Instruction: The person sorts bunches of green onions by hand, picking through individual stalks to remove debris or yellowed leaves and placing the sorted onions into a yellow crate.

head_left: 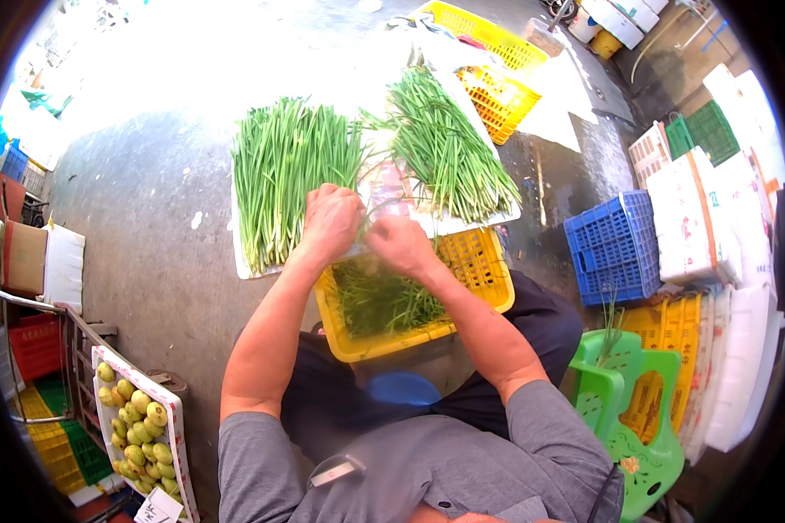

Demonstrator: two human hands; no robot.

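Note:
My left hand [331, 223] is closed at the right edge of a broad, neat pile of garlic chives [290, 170]. Beside it, my right hand [399, 246] is curled closed, slightly blurred, over the far rim of a yellow plastic basket [482, 279]. A few thin green strands show between the two hands, which seem to pinch them; the fingertips are mostly hidden. Loose, tangled green leaves [384, 301] lie in the basket in front of my body. A second pile of chives [449, 148] spreads on the right part of a white board [502, 212].
Behind the chives are yellow crates [499, 100]. On the right stand a blue crate [615, 248], white boxes [693, 213] and a green plastic chair [641, 436]. A tray of yellow-green fruit [139, 427] sits at lower left. A blue round container [403, 389] is below the basket.

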